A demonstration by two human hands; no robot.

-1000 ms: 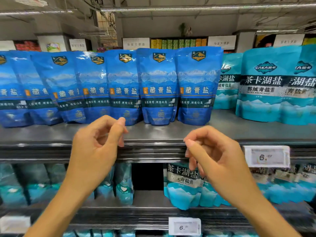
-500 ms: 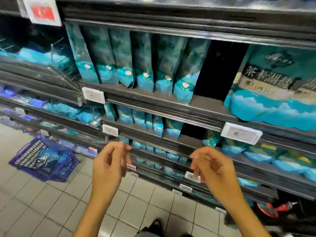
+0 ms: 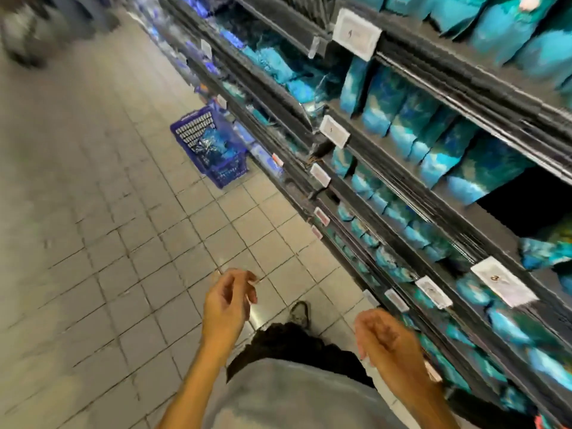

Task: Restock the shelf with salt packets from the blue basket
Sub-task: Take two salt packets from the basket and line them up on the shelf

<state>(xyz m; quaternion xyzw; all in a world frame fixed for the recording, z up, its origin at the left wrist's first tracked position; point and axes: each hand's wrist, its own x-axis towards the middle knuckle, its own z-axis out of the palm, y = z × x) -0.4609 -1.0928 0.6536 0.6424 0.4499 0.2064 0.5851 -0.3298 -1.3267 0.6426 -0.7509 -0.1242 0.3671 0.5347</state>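
Empty-handed, left hand (image 3: 227, 305) and right hand (image 3: 383, 339) hang with fingers loosely curled; ahead of them, the basket (image 3: 210, 147) of salt packets (image 3: 213, 142) likely needs a low, two-handed reach.

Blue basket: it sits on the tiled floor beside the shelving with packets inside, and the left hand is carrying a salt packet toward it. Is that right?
Not quite. The head view shows the left hand holding nothing, its fingers loosely curled. The rest stands: the blue basket sits on the tiled floor beside the shelving, with packets inside.
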